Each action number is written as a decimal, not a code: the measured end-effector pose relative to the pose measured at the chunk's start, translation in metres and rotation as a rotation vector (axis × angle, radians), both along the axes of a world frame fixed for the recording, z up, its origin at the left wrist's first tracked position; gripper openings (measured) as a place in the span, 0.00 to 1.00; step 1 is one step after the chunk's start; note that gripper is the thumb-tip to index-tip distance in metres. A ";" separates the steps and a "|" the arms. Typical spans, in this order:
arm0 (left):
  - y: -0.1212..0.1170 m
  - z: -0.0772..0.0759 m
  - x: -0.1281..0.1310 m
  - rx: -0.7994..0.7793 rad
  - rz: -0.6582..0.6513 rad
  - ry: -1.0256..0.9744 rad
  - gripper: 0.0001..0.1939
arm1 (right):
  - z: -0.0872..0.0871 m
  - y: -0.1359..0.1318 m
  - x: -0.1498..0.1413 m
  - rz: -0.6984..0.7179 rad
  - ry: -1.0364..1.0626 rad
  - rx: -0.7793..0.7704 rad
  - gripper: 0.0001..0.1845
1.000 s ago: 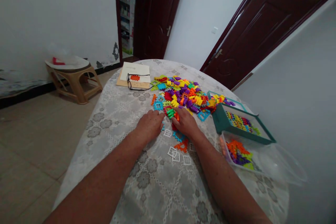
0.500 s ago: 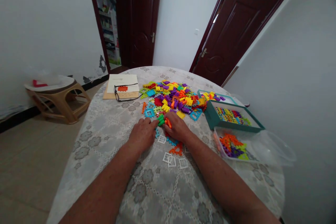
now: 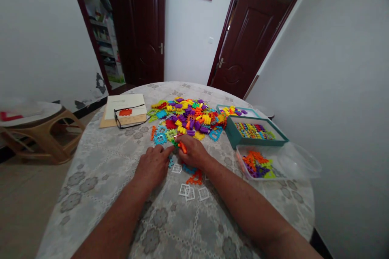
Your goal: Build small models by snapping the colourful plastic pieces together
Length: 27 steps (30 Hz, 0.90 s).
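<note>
My left hand (image 3: 154, 166) lies low over the table, its fingers bent and its fingertips closed at a small green plastic building block (image 3: 175, 144). The block is mostly hidden between the two hands. Right beside it, my right hand (image 3: 194, 152) is closed on an orange plastic building block (image 3: 182, 147), which sticks out past the fingers. Just beyond the hands spreads a heap of colourful building blocks (image 3: 190, 115). White window-frame pieces (image 3: 203, 193) and an orange notched piece (image 3: 195, 178) lie nearer to me.
Glasses (image 3: 129, 125) rest on papers (image 3: 138, 100) at the back left. To the right stand a green box (image 3: 258, 142) of small coloured pieces and a clear plastic tub (image 3: 281, 178) of building blocks. A stool (image 3: 45, 139) is beside the round table.
The view has shifted, so the table's things appear further left and slightly lower. The green block is now more covered by my right hand; both hands stay close together.
</note>
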State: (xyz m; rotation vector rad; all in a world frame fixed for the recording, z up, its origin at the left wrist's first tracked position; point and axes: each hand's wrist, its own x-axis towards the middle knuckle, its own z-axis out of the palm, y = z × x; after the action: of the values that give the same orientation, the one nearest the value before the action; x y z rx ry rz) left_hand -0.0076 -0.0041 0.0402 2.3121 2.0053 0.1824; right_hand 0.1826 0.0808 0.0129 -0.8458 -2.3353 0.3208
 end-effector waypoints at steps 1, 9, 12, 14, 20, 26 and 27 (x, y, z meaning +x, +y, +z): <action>0.001 -0.001 -0.001 0.005 -0.001 -0.001 0.27 | 0.000 0.001 0.001 0.006 0.000 -0.001 0.19; 0.003 -0.003 -0.001 0.009 -0.003 -0.009 0.33 | -0.006 0.001 -0.001 -0.080 0.008 -0.028 0.19; 0.000 0.003 -0.001 0.003 -0.013 -0.019 0.33 | 0.005 -0.003 -0.001 -0.123 0.161 -0.090 0.16; -0.002 0.006 -0.003 -0.010 -0.027 -0.032 0.31 | 0.020 -0.004 0.003 -0.170 0.317 -0.232 0.15; -0.007 0.003 -0.013 -0.048 -0.056 -0.076 0.26 | 0.085 0.017 0.048 -0.190 0.806 -0.795 0.22; -0.012 0.005 -0.013 -0.084 -0.044 -0.104 0.26 | 0.128 0.106 0.145 -0.467 0.818 -0.677 0.20; -0.012 0.007 -0.013 -0.094 -0.041 -0.101 0.27 | 0.130 0.123 0.161 -0.548 0.850 -0.686 0.18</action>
State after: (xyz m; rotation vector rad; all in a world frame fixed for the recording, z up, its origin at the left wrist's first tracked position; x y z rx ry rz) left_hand -0.0204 -0.0165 0.0468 2.2379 1.8755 0.1938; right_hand 0.3438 0.2038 0.1431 -1.2911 -1.1386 1.0280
